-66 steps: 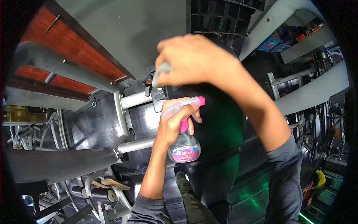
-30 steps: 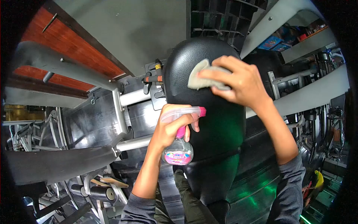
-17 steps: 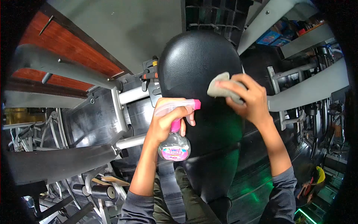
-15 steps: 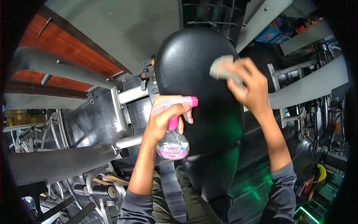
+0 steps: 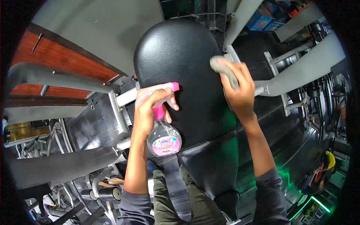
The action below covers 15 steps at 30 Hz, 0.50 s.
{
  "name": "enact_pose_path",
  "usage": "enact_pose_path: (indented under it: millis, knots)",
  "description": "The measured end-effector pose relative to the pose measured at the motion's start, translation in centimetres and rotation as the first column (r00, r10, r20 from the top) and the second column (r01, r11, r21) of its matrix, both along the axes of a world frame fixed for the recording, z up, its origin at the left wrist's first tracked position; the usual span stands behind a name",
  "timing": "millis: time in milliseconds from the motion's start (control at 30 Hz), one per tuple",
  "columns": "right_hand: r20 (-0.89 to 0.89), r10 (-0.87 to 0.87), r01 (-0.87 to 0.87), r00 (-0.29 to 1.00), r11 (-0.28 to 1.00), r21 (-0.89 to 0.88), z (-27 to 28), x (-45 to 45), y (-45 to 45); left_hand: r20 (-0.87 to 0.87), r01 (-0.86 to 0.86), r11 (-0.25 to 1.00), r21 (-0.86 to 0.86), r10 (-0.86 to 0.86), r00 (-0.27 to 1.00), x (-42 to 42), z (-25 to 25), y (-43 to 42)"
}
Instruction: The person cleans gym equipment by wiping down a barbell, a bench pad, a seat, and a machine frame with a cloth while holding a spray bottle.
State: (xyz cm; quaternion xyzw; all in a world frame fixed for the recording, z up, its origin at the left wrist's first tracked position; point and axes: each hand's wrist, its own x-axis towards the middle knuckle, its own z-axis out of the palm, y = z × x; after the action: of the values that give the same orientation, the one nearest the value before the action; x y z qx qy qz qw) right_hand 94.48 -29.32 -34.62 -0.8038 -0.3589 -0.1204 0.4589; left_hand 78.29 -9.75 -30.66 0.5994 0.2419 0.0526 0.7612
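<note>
The left hand (image 5: 145, 112) has a clear spray bottle (image 5: 164, 140) with a pink top. Its fingers (image 5: 158, 97) are clamped around the neck and the trigger, and the bottle is upright in front of the bench's left edge. The right hand (image 5: 242, 88) has a pale, folded cloth (image 5: 224, 69), its fingers closed on it. The cloth is over the right edge of the big black padded bench (image 5: 180, 56), but I can't tell if they touch. Down below are two legs in green pants (image 5: 163, 198). Far off on the right, there's a person in a yellow top (image 5: 330, 160), near a bright green light (image 5: 320, 204)
</note>
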Motion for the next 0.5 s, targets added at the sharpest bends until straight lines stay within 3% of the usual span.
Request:
enact_pose_path:
  millis: [167, 300, 367, 433, 500]
  knots:
    - [-0.206, -0.118, 0.151, 0.971, 0.976, 0.156, 0.5, 1.0, 2.4, -0.033, -0.07, 0.996, 0.061, 0.073, 0.997, -0.4, 0.6, -1.2]
    - [-0.289, -0.119, 0.16, 0.95, 0.98, 0.121, -2.1, -1.1, -2.0, -0.042, -0.043, 0.992, -0.122, 0.038, 0.998, -1.3, -1.1, -2.7]
    - [-0.637, -0.098, 0.174, 0.764, 0.983, 0.058, -3.1, -1.7, -4.0, -0.053, -0.035, 0.985, -0.168, 0.027, 0.998, -1.3, -1.8, -3.1]
    - [-0.649, -0.045, 0.137, 0.76, 0.986, 0.092, -3.7, -0.5, -4.2, -0.044, -0.123, 0.991, -0.051, 0.121, 0.992, -1.1, -2.0, -3.9]
    - [-0.531, -0.006, 0.041, 0.847, 0.998, 0.055, -4.8, 2.2, -2.7, -0.047, -0.132, 0.991, -0.024, 0.131, 0.99, -0.8, -1.6, -4.0]
